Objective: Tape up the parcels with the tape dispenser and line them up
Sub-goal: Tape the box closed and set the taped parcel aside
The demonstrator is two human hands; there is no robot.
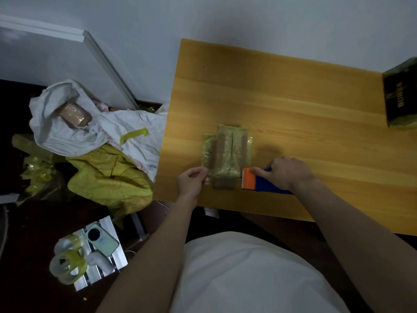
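Observation:
A small parcel [226, 152] wrapped in yellowish tape lies on the wooden table [293, 105], near its front left corner. My left hand [191, 180] pinches the parcel's near left corner. My right hand [285, 172] grips the blue and orange tape dispenser [255, 180], whose orange cutting end sits against the parcel's near right corner. A second taped parcel [74, 115] lies in a white sack on the floor to the left.
A dark green box [400, 96] stands at the table's right edge. On the floor to the left are a white sack [126, 129], yellow bags [108, 177] and a metal stool [99, 267] bearing tape rolls [67, 265] and a phone [101, 240].

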